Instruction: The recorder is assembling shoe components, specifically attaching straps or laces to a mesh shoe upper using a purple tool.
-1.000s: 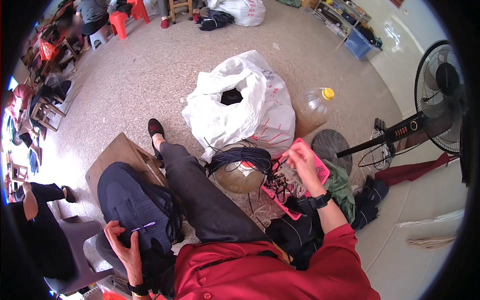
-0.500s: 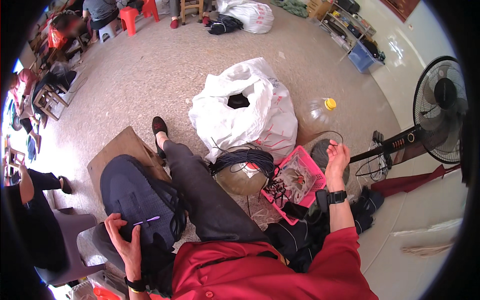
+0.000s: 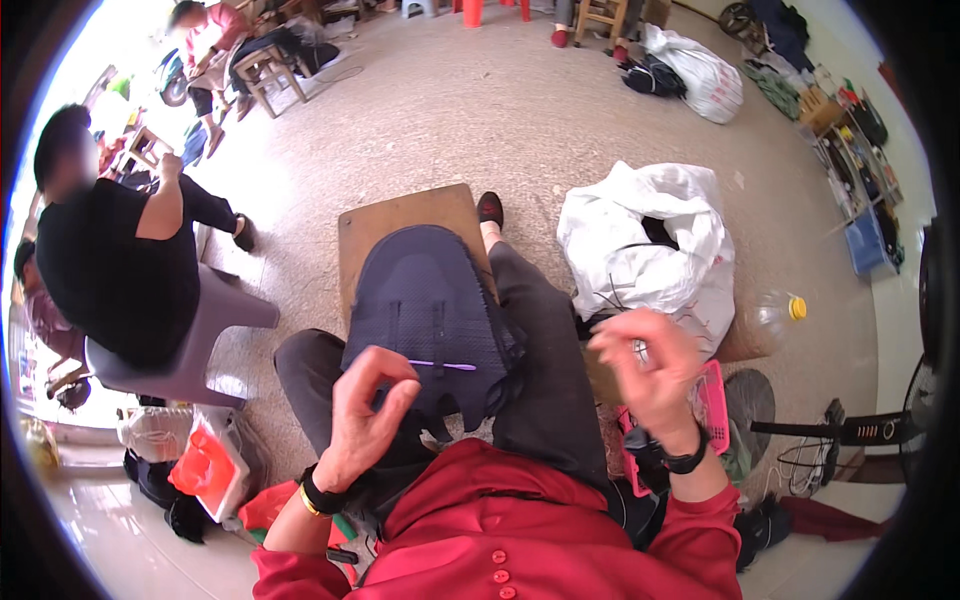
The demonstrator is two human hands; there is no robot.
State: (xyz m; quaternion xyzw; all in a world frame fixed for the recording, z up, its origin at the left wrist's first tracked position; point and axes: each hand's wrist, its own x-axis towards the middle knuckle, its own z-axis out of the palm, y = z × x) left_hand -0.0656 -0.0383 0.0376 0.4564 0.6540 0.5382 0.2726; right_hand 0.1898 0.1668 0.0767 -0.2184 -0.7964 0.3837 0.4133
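A dark navy padded bag panel (image 3: 430, 275), rounded at its far end, lies over my lap and a brown wooden board (image 3: 365, 245). A slim purple tool (image 3: 440, 366) lies across its mesh near two webbing strips. My left hand (image 3: 370, 410) is just above the panel's near left edge, thumb and forefinger curled into a pinch; anything between them is too small to make out. My right hand (image 3: 652, 372) is raised to the right of the panel, over the pink basket (image 3: 712, 400), its fingers curled and slightly blurred. What it holds, if anything, does not show.
A white woven sack (image 3: 630, 215) stands ahead on the right, beside a clear bottle with a yellow cap (image 3: 797, 308). A fan pole (image 3: 850, 430) is at far right. On the left, a person in black sits on a grey stool (image 3: 225, 320).
My left hand has lifted off the panel and the purple tool. My right hand has come inward toward the panel. The view has swung left, and the panel lies straighter before me.
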